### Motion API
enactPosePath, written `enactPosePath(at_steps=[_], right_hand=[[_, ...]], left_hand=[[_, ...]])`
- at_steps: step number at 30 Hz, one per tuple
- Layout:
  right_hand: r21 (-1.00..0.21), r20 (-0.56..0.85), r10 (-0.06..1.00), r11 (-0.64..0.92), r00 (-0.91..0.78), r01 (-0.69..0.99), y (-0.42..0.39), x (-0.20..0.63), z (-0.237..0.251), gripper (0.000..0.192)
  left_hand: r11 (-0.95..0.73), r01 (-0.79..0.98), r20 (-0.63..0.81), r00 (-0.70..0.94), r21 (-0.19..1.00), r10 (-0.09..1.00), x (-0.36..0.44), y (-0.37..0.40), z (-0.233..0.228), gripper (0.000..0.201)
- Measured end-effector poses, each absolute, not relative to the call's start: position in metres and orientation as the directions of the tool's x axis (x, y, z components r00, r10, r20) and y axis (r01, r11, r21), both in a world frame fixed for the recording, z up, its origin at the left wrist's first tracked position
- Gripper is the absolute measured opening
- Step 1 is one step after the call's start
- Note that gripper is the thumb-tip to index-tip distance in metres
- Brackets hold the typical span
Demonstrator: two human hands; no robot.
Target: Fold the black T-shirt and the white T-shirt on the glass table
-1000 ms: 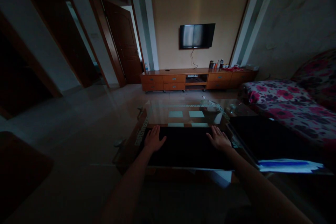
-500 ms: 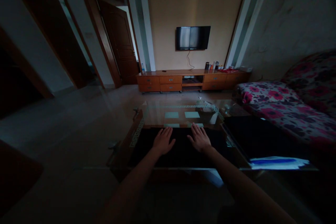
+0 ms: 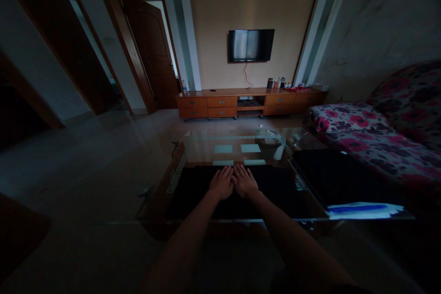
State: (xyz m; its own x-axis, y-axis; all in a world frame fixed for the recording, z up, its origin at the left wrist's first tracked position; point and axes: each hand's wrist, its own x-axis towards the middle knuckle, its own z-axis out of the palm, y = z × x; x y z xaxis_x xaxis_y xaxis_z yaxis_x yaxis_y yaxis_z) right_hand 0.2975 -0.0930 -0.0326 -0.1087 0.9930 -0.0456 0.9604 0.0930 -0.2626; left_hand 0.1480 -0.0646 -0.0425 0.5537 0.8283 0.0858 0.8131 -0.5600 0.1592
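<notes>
A black cloth (image 3: pixel 275 188) lies spread flat over the near half of a glass coffee table (image 3: pixel 206 144) with a patterned border. My left hand (image 3: pixel 221 183) and my right hand (image 3: pixel 244 181) rest palms down on the middle of the cloth, side by side and almost touching, fingers stretched out toward the far side. Neither hand holds anything. The room is dim and the cloth's edges are hard to make out.
A dark stack with a blue-and-white edge (image 3: pixel 361 210) sits at the table's right. A floral sofa (image 3: pixel 375 135) stands on the right. A low wooden cabinet (image 3: pixel 248 103) with bottles and a wall TV (image 3: pixel 251 45) are ahead. Doorways open on the left.
Both hands have slid inward across the black cloth, from its left and right sides to its middle, and now lie next to each other.
</notes>
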Motion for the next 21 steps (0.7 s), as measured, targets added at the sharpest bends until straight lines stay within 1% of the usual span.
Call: enactPosePath(at_steps=[2, 7, 11, 14, 18, 21], right_hand=[[-0.263, -0.058, 0.992, 0.095, -0.114, 0.960, -0.093, 0.298, -0.034, 0.073], [-0.231, -0.032, 0.998, 0.039, -0.048, 0.972, -0.095, 0.312, -0.036, 0.075], [-0.233, -0.045, 0.998, 0.029, -0.040, 0.972, -0.096, 0.323, -0.036, 0.074], [-0.226, -0.040, 0.999, -0.028, 0.019, 0.974, -0.095, 0.328, -0.037, 0.077], [-0.221, -0.056, 0.998, -0.041, 0.029, 0.974, -0.093, 0.336, -0.038, 0.077], [-0.198, -0.028, 0.996, -0.090, 0.086, 0.976, -0.093, 0.347, -0.040, 0.078]], left_hand=[[-0.568, 0.804, 0.057, 0.567, 0.175, 0.822, 0.146, -0.063, -0.045, 0.060], [-0.520, 0.843, 0.126, 0.506, 0.138, 0.854, 0.131, -0.063, -0.043, 0.065], [-0.483, 0.862, 0.104, 0.472, 0.154, 0.875, 0.122, -0.063, -0.039, 0.066], [-0.426, 0.889, 0.112, 0.412, 0.168, 0.904, 0.121, -0.063, -0.037, 0.067], [-0.410, 0.896, 0.095, 0.399, 0.170, 0.912, 0.114, -0.064, -0.035, 0.070], [-0.323, 0.937, 0.141, 0.304, 0.134, 0.942, 0.103, -0.063, -0.035, 0.070]])
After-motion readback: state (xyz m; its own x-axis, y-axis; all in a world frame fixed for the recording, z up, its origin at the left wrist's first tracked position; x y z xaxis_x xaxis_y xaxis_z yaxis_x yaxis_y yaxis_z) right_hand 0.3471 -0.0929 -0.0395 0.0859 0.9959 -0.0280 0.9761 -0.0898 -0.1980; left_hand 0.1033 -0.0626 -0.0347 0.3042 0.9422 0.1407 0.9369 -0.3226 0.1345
